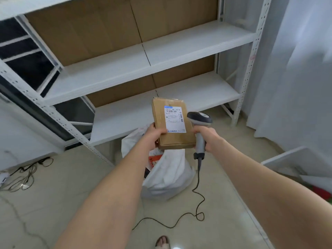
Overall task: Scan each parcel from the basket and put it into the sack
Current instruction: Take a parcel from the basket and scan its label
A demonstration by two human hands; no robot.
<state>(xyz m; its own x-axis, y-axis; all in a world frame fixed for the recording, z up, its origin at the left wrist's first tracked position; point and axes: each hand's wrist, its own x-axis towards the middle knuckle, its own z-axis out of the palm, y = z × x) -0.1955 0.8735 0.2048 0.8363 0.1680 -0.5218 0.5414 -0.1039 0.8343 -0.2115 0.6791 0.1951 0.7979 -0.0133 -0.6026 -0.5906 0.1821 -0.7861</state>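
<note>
Gripping the cardboard parcel [173, 123] label-up over the white sack [167, 175], the left hand [154, 135] held it beside the scanner [199, 126], whose handle the right hand [208, 139] fingers clenched.

Your parcel [173, 123] sits directly over the sack [168, 178] mouth, so you've got an open path straight down. The lowest shelf board [122, 121] is just behind the sack, with the rack upright [86, 141] near its left. The cable [198, 186] from your scanner [199, 119] loops across the floor [71, 186] right of the sack.
</note>
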